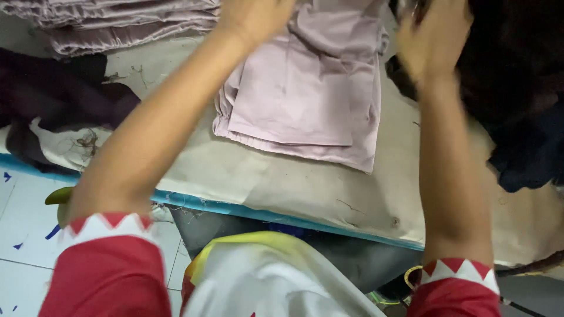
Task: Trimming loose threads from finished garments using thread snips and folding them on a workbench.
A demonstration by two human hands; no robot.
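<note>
Seen from above: a folded pale pink garment (305, 94) lying flat on the beige-covered surface (282, 182), taken here as the landmark. Long axis running away from the body, from the gathered hem on the near side up toward the far edge of the view, tilted a little to the right. Both arms reaching forward past the near hem, one on either side of the garment.

Left hand (252, 17) over the garment's far left corner, blurred and cut by the top of the frame; seems to rest on or pinch the cloth, but grip and how far the fingers are spread cannot be told. Right hand (433, 41) off the garment's far right edge, fingers loosely curled and part-spread, between the pink cloth and a heap of dark fabric (517, 100); contact with either unclear, nothing plainly held.

Left hand the nearer to the garment; right hand just beside its edge.

Left of the garment, a stack of similar pink pieces (117, 23) and a dark purple cloth (59, 94). Red sleeve cuffs with white zigzag trim (106, 229) nearest the camera.
</note>
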